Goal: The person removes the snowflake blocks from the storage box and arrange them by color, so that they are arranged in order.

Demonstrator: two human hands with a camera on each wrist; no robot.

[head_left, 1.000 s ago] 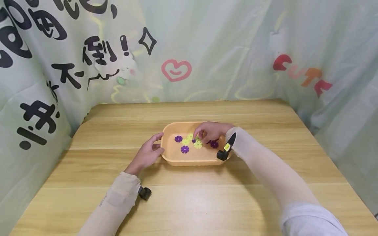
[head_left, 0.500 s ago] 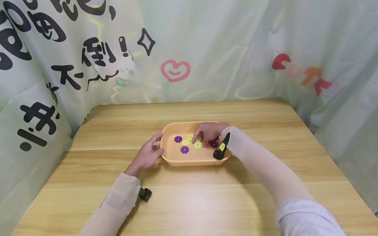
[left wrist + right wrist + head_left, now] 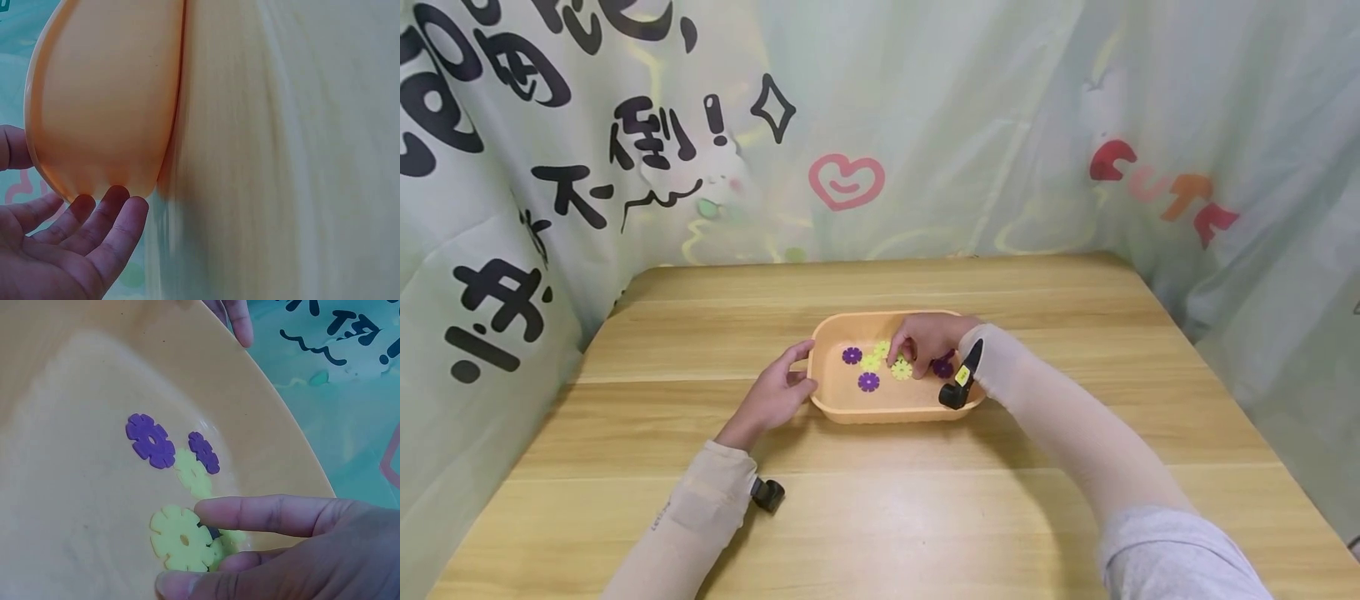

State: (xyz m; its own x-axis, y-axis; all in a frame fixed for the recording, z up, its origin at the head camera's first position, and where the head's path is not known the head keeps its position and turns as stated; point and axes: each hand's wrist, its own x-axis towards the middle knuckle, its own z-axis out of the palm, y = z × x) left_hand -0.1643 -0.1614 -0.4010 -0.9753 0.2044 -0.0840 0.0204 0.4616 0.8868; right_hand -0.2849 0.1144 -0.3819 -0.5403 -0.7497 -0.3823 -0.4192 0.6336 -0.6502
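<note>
An orange plastic tray (image 3: 895,410) holds several notched, flower-shaped interlocking discs. My left hand (image 3: 771,392) grips its left end, its fingers (image 3: 128,215) against the outer wall and another digit at the rim. Inside the tray, my right hand (image 3: 925,335) pinches a yellow interlocking disc (image 3: 181,540), index finger and thumb at opposite edges. A dark disc (image 3: 211,531) shows partly under the index finger. Beside them lie another yellow disc (image 3: 192,474) and two purple discs, a nearer one (image 3: 150,440) and a smaller-looking one (image 3: 204,453). More purple discs (image 3: 943,367) lie partly hidden beyond the right wrist.
The tray stands near the middle of a wooden table (image 3: 880,500). A printed fabric curtain (image 3: 940,150) hangs behind the table and along both sides. A small black camera (image 3: 767,495) sits on the left wrist, another camera (image 3: 955,393) on the right.
My right hand has shifted slightly left and lower over the discs, covering a small purple piece seen earlier by the fingertips. My left hand and the tray stay in place.
</note>
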